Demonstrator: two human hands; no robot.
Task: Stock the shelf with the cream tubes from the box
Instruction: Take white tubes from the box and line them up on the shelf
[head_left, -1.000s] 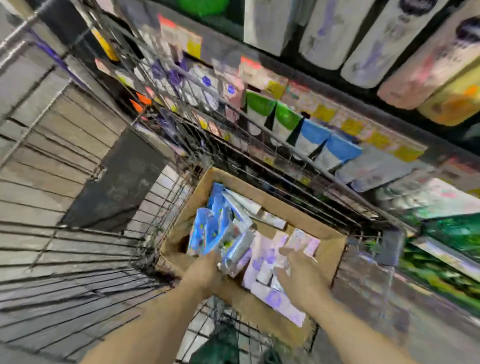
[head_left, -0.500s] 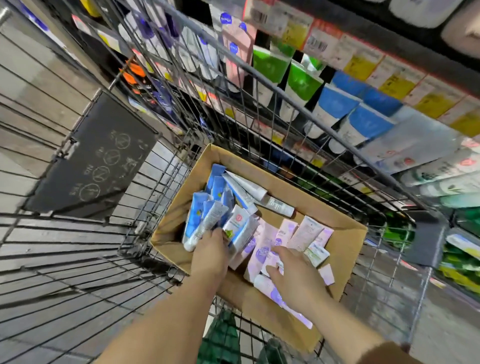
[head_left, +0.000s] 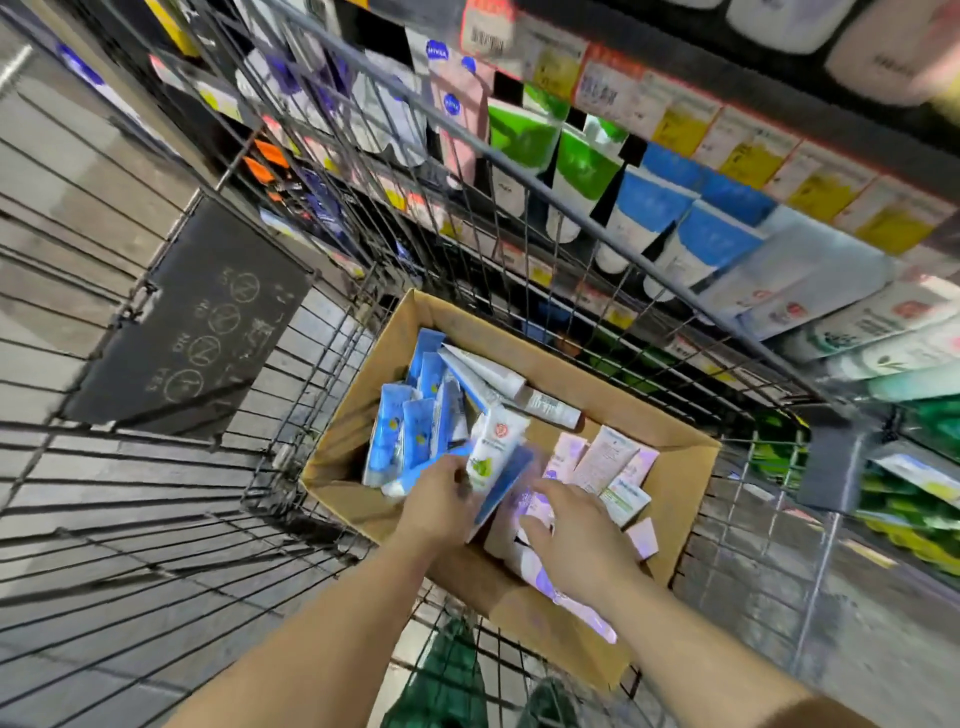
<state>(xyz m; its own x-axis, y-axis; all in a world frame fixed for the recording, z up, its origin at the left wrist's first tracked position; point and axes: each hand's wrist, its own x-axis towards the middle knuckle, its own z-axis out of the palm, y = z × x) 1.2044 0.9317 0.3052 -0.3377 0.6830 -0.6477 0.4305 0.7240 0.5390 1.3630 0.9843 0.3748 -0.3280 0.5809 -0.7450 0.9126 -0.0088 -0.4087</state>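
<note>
An open brown cardboard box (head_left: 545, 364) sits in a black wire shopping cart (head_left: 291, 322), and both hands are down inside it. The left hand (head_left: 439, 501) has its fingers curled round a small bunch of tubes: a white cream tube with a green pear-like print and a red round mark (head_left: 496, 447) stands up out of the grip, with a blurred blue-edged tube (head_left: 506, 486) just to the right of it. How many tubes are in that grip I cannot tell. Beyond the left hand, at least four blue and white cream tubes (head_left: 389, 441) stand packed together against the box's far left wall, and past them lie two long white tubes (head_left: 485, 371), one with a barcode end.

The right hand (head_left: 576, 545) lies flat with its fingers spread and relaxed on a heap of pale pink and lilac cream tubes (head_left: 605, 457); about four show beyond its fingertips, and more lie under the palm, the number unclear. A small white tube with a green label (head_left: 626, 501) lies just right of the fingers.

On the cart's far wall, left of the hands, hangs a dark sign with round symbols (head_left: 192, 322). Beyond the cart runs a store shelf (head_left: 675, 88) with yellow price tags, holding two green-topped tubes (head_left: 587, 171) and two blue-topped tubes (head_left: 649, 218). The floor around is grey tile (head_left: 78, 156).
</note>
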